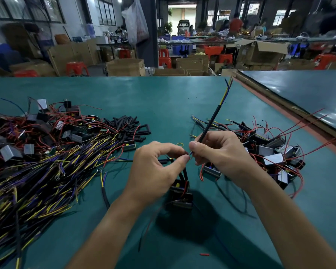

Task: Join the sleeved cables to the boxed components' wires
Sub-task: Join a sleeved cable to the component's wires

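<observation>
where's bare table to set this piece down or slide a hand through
Bare mat runs along the far edge, beyond both piles, and down the middle between the black tubing and the boxed components. Another free patch lies right of the right forearm. Crowded: the cable heap fills the left side, and loose wires trail between the forearms.

Far surface: I see a broad bare band of the surface (144,98) beyond both heaps, open across its width.
Left side: blocked by the cable heap (37,171), with a tube pile (128,127) at its far inner edge.
Right side: blocked by the box heap (275,152), red leads arching outward.
Middle lane: narrow; left grip (157,167) and right grip (221,152) meet there, a sleeved cable (211,121) slants up and away, a boxed component (179,193) hangs beneath on component wires (185,174).
Near edge: green shows between my forearms, a red scrap (204,254) lying there; a loose cable (105,193) lies just left of them.
</observation>
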Tool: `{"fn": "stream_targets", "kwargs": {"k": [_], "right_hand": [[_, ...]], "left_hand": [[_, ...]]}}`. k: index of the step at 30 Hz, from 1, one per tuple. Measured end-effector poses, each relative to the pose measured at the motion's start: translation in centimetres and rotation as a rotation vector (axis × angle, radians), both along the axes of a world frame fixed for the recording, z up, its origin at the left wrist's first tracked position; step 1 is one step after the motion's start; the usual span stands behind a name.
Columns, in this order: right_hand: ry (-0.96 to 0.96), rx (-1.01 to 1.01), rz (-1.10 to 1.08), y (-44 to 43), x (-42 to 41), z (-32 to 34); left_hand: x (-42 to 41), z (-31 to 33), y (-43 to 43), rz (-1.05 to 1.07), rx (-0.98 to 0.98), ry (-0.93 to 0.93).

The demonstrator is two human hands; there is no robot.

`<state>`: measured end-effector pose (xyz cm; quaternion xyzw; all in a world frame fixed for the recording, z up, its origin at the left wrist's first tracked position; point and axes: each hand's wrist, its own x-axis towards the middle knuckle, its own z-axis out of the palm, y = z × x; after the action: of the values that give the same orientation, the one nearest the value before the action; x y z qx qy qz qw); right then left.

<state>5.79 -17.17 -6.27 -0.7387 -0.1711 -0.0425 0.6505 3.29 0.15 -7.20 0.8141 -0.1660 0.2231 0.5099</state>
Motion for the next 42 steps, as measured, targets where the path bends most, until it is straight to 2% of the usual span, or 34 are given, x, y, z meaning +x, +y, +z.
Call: {"fn": "stream_targets", "kwargs": {"k": [11, 18, 27, 30, 33, 37, 42], "right_hand": [[0.025, -0.003, 0.04, 0.2, 0.1, 0.0], [0.073, 0.034, 0.096, 0.4, 0.0, -0.2], [0.048, 0.014, 0.1, -0.1, 0.3, -0.4], [0.054, 0.069, -0.013, -0.4, 0.5, -0.3], [0.025, 0.065, -0.12, -0.6, 0.6, -0.3], [0.004, 0.039, -0.209, -0.7, 0.8, -0.3], [-0.017, 0.06, -0.168, -0.1, 0.8, -0.5]], "left_hand": [[0.2, 0.4, 0.6, -0.044, 0.022, 0.082], [-0.1, 0.2, 0.4, 0.008, 0.104, 0.052], [0.4, 0.0, 0.9, -0.003, 0.102, 0.024], [0.8, -0.2, 0.8, 0.095, -0.005, 0.058], [1.5, -0.8, 0.6, 0.176, -0.205, 0.204], [2.0, -1.9, -0.4, 0.072, -0.485, 0.457], [2.4, -2.9, -1.3, -0.016, -0.636, 0.517]]}}
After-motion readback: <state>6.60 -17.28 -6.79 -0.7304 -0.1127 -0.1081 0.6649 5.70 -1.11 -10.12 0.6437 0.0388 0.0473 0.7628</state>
